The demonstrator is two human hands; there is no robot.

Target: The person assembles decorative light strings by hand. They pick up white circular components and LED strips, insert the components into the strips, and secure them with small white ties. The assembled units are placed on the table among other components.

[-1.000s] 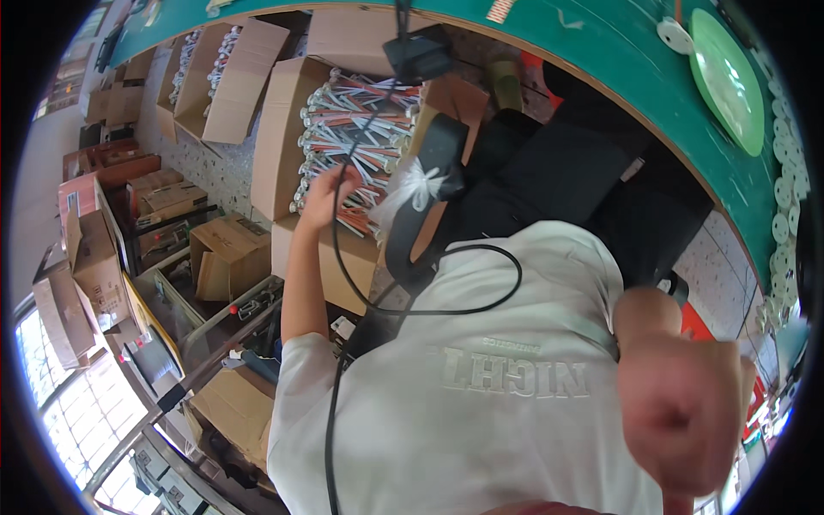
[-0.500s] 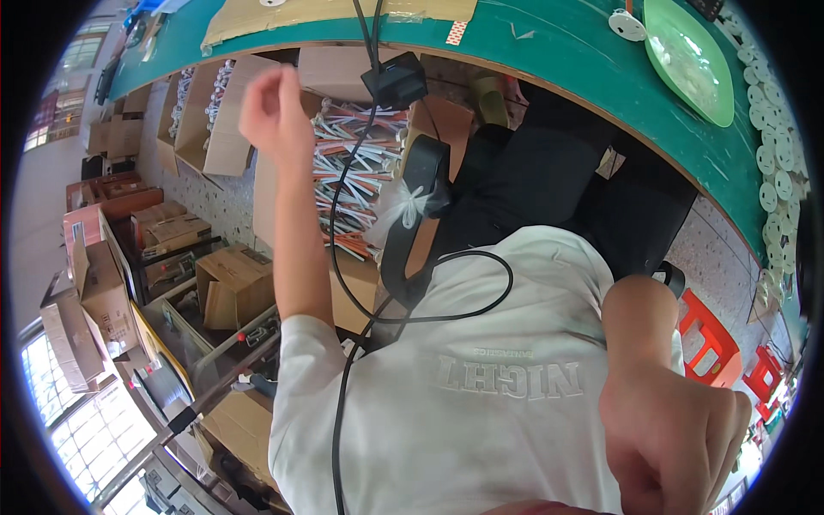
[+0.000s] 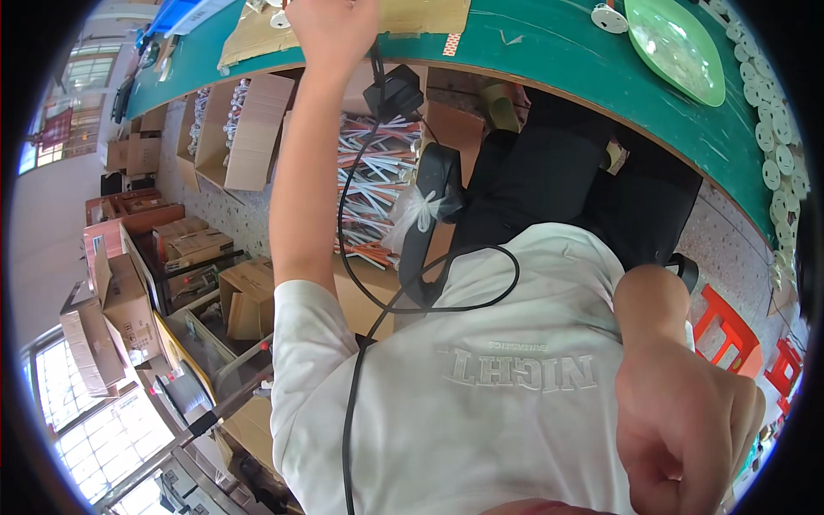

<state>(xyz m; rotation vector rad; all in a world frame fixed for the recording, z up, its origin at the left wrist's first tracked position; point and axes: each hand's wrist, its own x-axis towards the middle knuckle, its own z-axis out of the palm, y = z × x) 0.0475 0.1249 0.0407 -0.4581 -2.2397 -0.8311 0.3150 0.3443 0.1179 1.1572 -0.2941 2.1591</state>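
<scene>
My left hand point(image 3: 333, 30) reaches out over the far table edge, above a flat cardboard sheet point(image 3: 421, 17). Its fingers are partly cut off by the top of the picture, so their grip is hidden. Just left of it lies a white round disc with small holes point(image 3: 278, 19). My right hand point(image 3: 687, 421) is raised close in at the lower right, its fingers curled into a closed shape. What those fingers hold, if anything, is hidden.
The green table point(image 3: 549, 56) bears a light green tray point(image 3: 719, 90) of clear pieces and a white disc point(image 3: 609, 17). Many white discs point(image 3: 771, 133) line its right side. Below are a stick-filled carton point(image 3: 455, 129), a black adapter point(image 3: 396, 93) with a hanging cable, and a black armrest point(image 3: 439, 172).
My left hand has moved forward and to the right, from above the cartons to the cardboard sheet. The right hand stays curled in nearly the same place. The whole view has shifted slightly.
</scene>
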